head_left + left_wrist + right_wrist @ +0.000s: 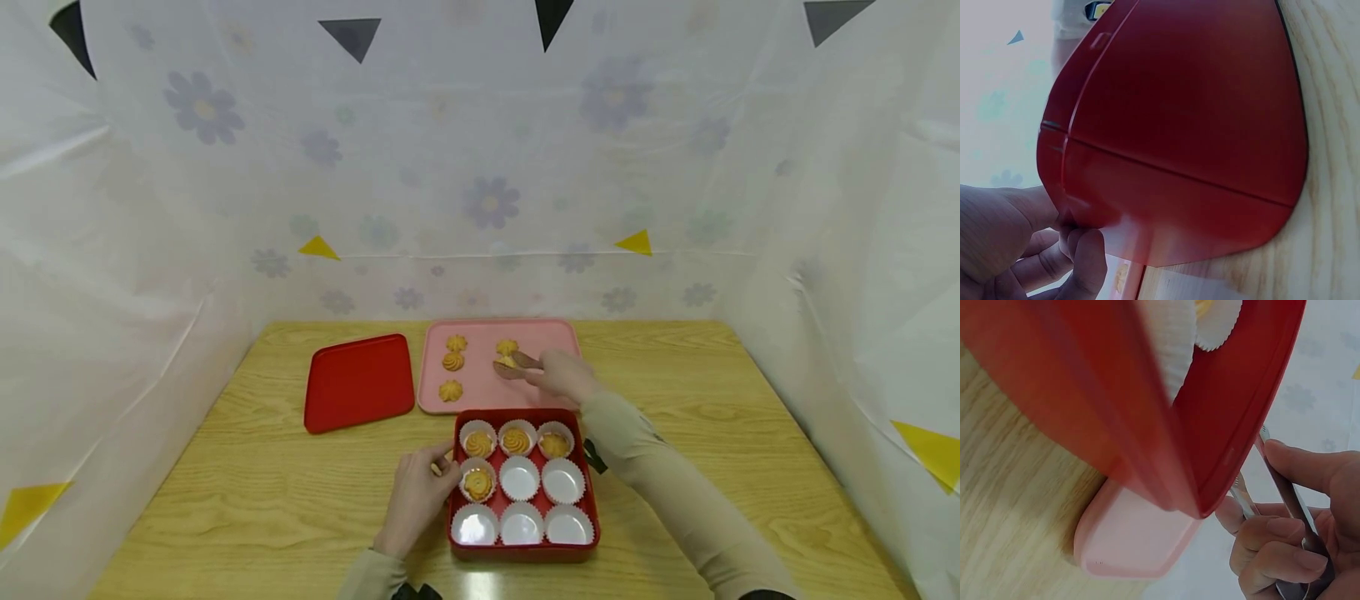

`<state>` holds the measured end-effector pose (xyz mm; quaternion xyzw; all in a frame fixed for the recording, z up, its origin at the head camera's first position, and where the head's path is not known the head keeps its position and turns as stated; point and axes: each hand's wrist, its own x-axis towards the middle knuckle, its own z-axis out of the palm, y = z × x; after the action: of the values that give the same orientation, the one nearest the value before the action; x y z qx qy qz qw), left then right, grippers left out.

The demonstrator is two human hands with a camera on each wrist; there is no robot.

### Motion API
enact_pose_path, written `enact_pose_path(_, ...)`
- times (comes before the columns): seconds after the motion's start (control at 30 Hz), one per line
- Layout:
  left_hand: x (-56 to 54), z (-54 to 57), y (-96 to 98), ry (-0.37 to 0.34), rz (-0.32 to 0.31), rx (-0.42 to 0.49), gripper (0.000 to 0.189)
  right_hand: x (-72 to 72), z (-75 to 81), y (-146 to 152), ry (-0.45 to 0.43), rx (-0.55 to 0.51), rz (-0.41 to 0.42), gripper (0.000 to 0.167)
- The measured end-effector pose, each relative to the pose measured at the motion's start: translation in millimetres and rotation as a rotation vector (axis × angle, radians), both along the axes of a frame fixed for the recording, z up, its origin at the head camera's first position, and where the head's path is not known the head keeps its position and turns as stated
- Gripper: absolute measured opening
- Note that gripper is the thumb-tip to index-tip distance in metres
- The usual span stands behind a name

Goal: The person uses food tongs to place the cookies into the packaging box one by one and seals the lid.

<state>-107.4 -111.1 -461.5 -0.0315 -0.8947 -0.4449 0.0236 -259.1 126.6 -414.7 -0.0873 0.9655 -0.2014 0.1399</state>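
My right hand (562, 375) holds a pair of tongs (1285, 494) over the pink tray (487, 400). Their tips are around a cookie (507, 362), which they partly cover; whether they squeeze it I cannot tell. Just behind it is another cookie (507, 345). My left hand (418, 496) grips the left rim of a red box (525, 553), thumb and fingers pinching its edge in the left wrist view. White paper cups fill the box in three rows. Cookies sit in the back row's cups and in the middle row's left cup (477, 482).
At the tray's left side lie a swirled cookie (452, 361) and two others. A red lid (360, 383) lies left of the tray on the wooden table (262, 500). White flowered sheeting (487, 150) surrounds the table at the back and sides.
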Motion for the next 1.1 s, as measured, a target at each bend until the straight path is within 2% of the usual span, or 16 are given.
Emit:
enact_pose_path(0.17,0.1,-0.1,-0.5,-0.007,0.003,0.001,0.039,-4.0,2.3,-4.3,0.007,0.054,-0.006,0.03)
enact_pose_path(0.5,-1.7,-2.4,-1.0,0.012,0.006,-0.01,0.038,-8.2,-0.6,-5.9,-0.001,0.085,0.009,0.032)
enact_pose_path(0.73,-1.3,-3.1,-0.9,0.008,-0.005,0.004,0.039,-11.5,-2.8,-10.5,0.044,0.143,0.047,0.031)
enact_pose_path(1.1,-1.1,-2.5,-0.4,0.017,0.005,0.002,0.039,-11.6,-0.9,-12.4,0.045,0.163,0.046,0.029)
